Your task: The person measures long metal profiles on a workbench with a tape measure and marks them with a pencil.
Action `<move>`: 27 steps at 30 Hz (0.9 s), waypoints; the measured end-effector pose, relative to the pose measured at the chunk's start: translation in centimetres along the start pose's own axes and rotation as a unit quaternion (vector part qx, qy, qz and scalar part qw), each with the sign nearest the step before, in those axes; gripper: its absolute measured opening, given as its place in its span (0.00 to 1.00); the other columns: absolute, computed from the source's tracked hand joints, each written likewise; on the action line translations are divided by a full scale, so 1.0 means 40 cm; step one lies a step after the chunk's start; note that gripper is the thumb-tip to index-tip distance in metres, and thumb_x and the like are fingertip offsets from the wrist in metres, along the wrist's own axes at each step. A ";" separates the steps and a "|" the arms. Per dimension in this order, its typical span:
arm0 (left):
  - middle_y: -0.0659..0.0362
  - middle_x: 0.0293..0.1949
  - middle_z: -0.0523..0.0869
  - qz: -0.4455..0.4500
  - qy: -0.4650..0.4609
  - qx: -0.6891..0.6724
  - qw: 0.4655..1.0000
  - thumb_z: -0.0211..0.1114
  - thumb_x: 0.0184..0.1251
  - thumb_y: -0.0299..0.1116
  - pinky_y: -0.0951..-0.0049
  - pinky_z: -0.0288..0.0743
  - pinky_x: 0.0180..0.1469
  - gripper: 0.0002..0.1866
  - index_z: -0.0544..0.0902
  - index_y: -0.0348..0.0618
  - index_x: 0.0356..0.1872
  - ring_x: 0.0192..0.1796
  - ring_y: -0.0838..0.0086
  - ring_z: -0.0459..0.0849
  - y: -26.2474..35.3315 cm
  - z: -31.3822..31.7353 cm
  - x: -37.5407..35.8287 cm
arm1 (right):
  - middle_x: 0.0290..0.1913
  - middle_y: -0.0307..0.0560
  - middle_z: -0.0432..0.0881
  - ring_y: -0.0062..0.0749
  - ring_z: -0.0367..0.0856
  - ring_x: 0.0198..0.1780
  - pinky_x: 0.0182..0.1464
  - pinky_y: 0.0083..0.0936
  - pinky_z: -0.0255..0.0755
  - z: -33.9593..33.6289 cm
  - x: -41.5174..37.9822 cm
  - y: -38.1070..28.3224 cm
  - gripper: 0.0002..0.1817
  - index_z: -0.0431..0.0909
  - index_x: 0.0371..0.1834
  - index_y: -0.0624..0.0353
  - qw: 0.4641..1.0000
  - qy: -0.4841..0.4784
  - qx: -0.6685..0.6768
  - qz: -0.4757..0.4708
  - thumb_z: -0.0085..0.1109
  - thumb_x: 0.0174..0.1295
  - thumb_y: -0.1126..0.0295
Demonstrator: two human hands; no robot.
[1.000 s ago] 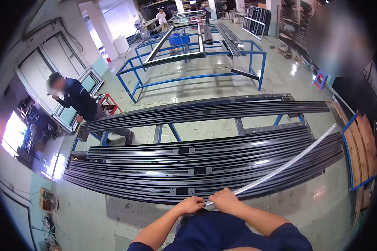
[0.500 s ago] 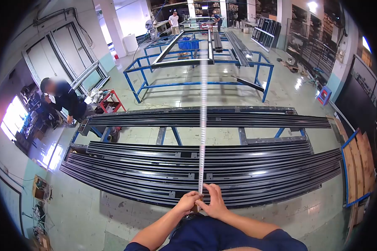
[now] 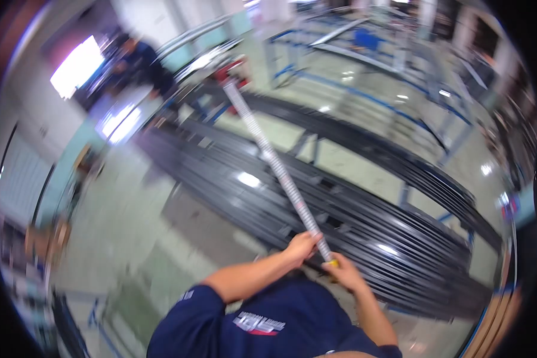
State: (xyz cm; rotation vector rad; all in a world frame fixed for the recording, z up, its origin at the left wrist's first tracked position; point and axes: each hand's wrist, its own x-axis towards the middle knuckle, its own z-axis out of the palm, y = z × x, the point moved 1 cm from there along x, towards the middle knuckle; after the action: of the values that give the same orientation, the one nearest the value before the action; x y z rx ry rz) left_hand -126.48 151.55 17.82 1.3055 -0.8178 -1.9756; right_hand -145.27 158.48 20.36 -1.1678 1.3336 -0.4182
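as the right hand (image 3: 347, 275) holds the yellow tape measure (image 3: 334, 263) in a closed grip and the left hand (image 3: 303, 248) pinches its pale blade (image 3: 275, 163), that blade slants far and left above dark metal bars (image 3: 367, 230).

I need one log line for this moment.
left hand: at tape | right hand: holds tape's yellow end | tape: extended over black strips | image: blurred

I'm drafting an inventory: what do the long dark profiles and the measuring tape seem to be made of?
Long dark profiles: probably metal, perhaps coated aluminium, smooth and semi-gloss, judging by parallel ridges and bright glare. Measuring tape: likely thin painted steel, pale with dark markings; its straight blade suggests so, but blur leaves that open.
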 end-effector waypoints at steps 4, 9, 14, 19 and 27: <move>0.67 0.31 0.79 -0.008 0.080 -0.055 0.995 0.60 0.76 0.41 0.75 0.71 0.33 0.09 0.79 0.48 0.41 0.30 0.81 0.77 0.090 -0.073 0.022 | 0.30 0.37 0.76 0.22 0.75 0.28 0.27 0.24 0.74 -0.091 -0.101 0.070 0.22 0.75 0.59 0.59 0.996 -0.015 0.049 0.074 0.63 0.61 0.69; 0.65 0.27 0.79 0.066 0.169 -0.137 0.974 0.61 0.74 0.38 0.73 0.72 0.26 0.06 0.79 0.48 0.38 0.25 0.77 0.75 0.190 -0.285 0.090 | 0.27 0.38 0.76 0.23 0.74 0.25 0.27 0.23 0.71 -0.234 -0.208 0.232 0.15 0.80 0.46 0.62 0.980 0.093 -0.120 0.128 0.59 0.54 0.74; 0.61 0.23 0.77 0.141 0.265 -0.171 0.939 0.60 0.73 0.34 0.71 0.68 0.19 0.07 0.79 0.44 0.34 0.19 0.75 0.73 0.315 -0.592 0.107 | 0.21 0.35 0.73 0.21 0.69 0.23 0.27 0.24 0.64 -0.310 -0.232 0.322 0.06 0.77 0.29 0.64 0.967 0.189 -0.126 0.111 0.62 0.57 0.73; 0.54 0.27 0.82 0.143 0.379 -0.071 0.911 0.62 0.68 0.37 0.60 0.73 0.24 0.11 0.81 0.38 0.37 0.23 0.65 0.77 0.370 -0.898 0.115 | 0.20 0.48 0.74 0.39 0.73 0.26 0.32 0.38 0.66 -0.222 -0.135 0.157 0.21 0.72 0.25 0.61 0.935 0.162 -0.314 -0.032 0.55 0.68 0.54; 0.53 0.41 0.83 0.111 0.265 -0.204 0.936 0.59 0.73 0.31 0.63 0.81 0.53 0.08 0.77 0.39 0.48 0.42 0.62 0.84 0.446 -1.208 0.117 | 0.25 0.49 0.77 0.34 0.73 0.29 0.37 0.33 0.71 -0.075 -0.023 0.007 0.17 0.78 0.36 0.62 0.954 0.144 -0.230 0.127 0.58 0.67 0.56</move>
State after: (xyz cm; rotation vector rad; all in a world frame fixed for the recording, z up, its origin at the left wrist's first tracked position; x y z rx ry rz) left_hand -79.86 129.52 13.68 1.3277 -0.2576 -1.4109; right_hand -148.28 158.11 21.18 -1.3220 1.8797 -0.0896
